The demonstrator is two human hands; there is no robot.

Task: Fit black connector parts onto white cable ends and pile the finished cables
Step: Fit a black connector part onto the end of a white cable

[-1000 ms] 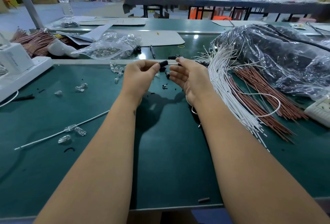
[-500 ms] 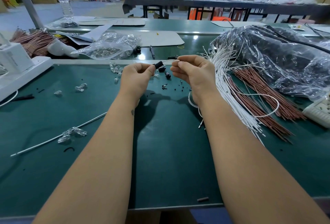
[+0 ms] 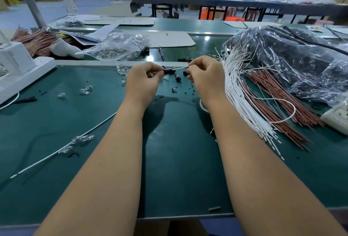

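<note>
Both hands raised just above the green desk [image 3: 169,160], near its far edge. Left hand [image 3: 143,81]: grip closed, fingertips pinching a black connector [image 3: 168,70]. Right hand [image 3: 206,77]: grip closed, pinching a white cable [image 3: 181,68] that runs into the connector. White cable bundle [image 3: 243,92] lies just right of the right hand.

head: one wide-angle view | worn on the person's head | faces forward and down over a green bench [image 3: 169,160] | forearms near at bottom, factory hall far across top
</note>
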